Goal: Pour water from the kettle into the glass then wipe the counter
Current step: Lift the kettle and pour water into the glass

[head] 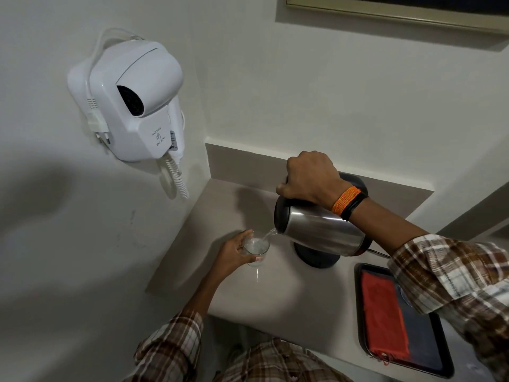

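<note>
A steel kettle (322, 230) with a black lid and handle is tilted to the left above the counter, and my right hand (311, 180) grips its handle from above. Water runs from its spout into a clear glass (257, 250) that stands on the beige counter (289, 293). My left hand (234, 253) wraps around the glass from the left. The kettle's round black base (316, 257) sits on the counter just under the kettle. A red cloth (385, 312) lies folded on a dark tray (429, 340) at the right.
A white wall-mounted hair dryer (132, 100) with a coiled cord hangs on the left wall above the counter's corner. The counter is a small recess bounded by walls at the left and back. A framed picture's lower edge (399, 12) shows at the top right.
</note>
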